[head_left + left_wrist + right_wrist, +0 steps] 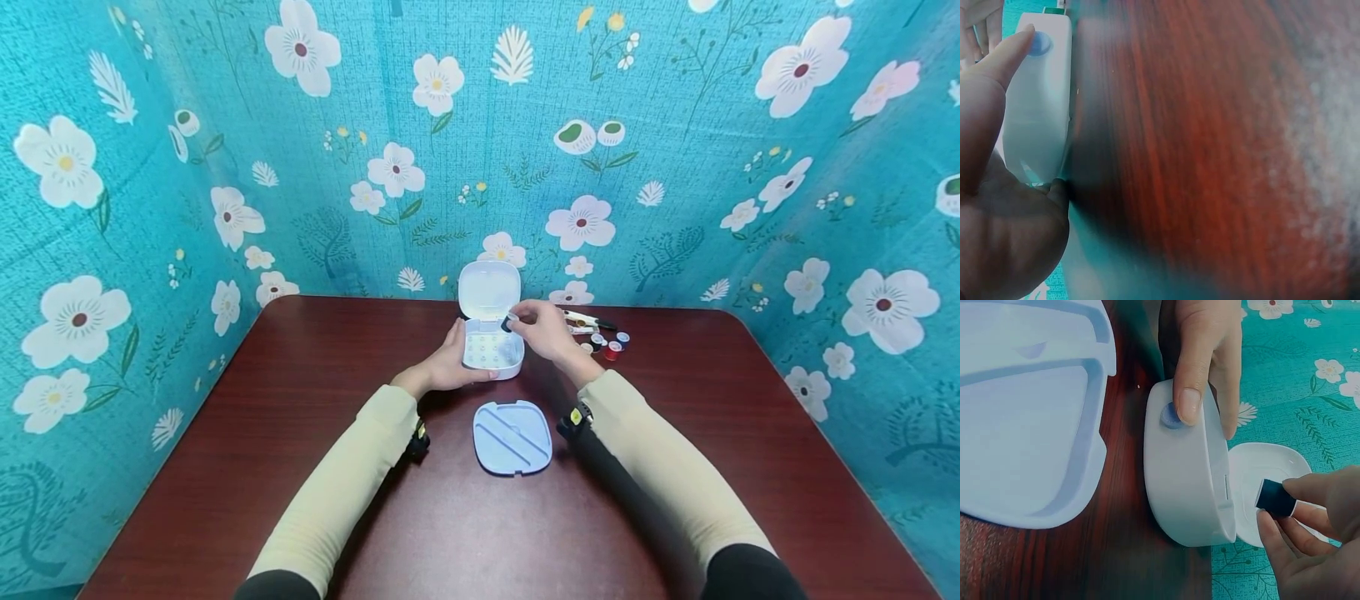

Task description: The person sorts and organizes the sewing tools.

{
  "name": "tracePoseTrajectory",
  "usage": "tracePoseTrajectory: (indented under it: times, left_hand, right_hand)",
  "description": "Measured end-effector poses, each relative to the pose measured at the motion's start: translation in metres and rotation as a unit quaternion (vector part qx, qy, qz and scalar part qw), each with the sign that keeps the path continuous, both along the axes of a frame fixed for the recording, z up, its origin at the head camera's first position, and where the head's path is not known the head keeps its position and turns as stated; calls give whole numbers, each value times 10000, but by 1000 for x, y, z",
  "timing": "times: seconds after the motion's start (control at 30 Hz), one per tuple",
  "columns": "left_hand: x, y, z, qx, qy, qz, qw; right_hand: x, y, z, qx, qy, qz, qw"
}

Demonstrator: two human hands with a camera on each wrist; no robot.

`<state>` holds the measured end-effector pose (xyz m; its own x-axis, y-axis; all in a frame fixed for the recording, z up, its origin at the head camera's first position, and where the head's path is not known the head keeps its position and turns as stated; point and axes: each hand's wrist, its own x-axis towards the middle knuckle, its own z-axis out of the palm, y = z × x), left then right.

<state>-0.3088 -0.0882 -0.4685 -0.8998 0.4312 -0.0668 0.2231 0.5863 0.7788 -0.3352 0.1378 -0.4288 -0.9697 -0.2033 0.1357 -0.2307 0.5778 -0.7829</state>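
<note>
A white plastic box (512, 372) stands on the table with its hinged lid (489, 287) raised; small pegs dot its floor. My left hand (447, 360) grips the box at its left side. The thumb lies on the front wall, by a round blue button (1171, 416). Between thumb and fingertips, my right hand (546, 330) pinches a dark thread spool (1275, 498) above the box's right rear part. In front of the box lies a light blue divided tray (513, 437), apart from both hands.
Right of the box are several thread spools, among them a red spool (613, 350), beside a black-and-white slim tool (588, 319). The dark red wooden table (315, 400) ends at a flowered teal curtain (420, 192) behind and on both sides.
</note>
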Motion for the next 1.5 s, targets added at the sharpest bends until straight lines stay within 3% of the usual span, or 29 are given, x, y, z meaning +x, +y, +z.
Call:
tracePoseTrajectory:
  times: [0.63, 0.93, 1.5]
  left_hand:
    - [-3, -1, -4, 95, 237, -26, 9997]
    - [-2, -2, -1, -246, 7, 25, 9997]
    - [-2, -1, -3, -356, -120, -23, 9993]
  right_hand:
    - [-15, -26, -1, 375, 7, 248, 9990]
    - [-18, -39, -3, 782, 146, 357, 9962]
    - [-20, -54, -6, 1144, 188, 565, 9916]
